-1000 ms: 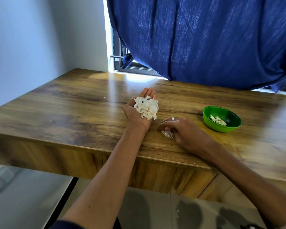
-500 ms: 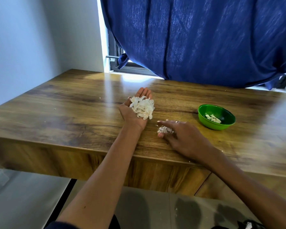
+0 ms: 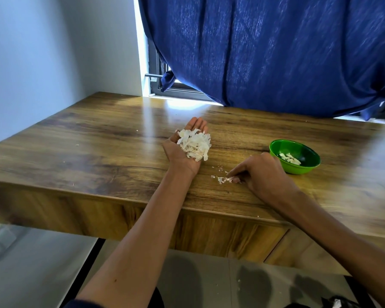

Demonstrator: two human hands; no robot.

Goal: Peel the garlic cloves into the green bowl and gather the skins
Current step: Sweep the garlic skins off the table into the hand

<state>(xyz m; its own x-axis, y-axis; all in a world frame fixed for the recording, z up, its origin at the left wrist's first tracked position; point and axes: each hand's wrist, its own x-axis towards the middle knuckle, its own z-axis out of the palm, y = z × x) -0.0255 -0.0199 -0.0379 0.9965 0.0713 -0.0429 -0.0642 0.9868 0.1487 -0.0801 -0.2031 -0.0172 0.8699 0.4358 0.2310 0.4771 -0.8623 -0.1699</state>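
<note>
My left hand (image 3: 181,154) lies palm up on the wooden table (image 3: 98,147), fingers straight, carrying a heap of white garlic skins (image 3: 195,144). My right hand (image 3: 261,175) rests palm down to its right, fingertips pressing on a few loose skin scraps (image 3: 222,179) on the tabletop. A green bowl (image 3: 307,168) stands just right of that hand and holds several peeled garlic cloves (image 3: 289,158).
Tiny skin flecks (image 3: 218,168) lie scattered between the two hands. A dark blue curtain (image 3: 265,52) hangs over the table's far edge, with a window frame (image 3: 162,85) behind it. The table's front edge (image 3: 120,197) runs under my forearms.
My right hand has slid a little to the right along the table, dragging the small clump of scraps with its fingertips. The left hand and its heap have stayed put.
</note>
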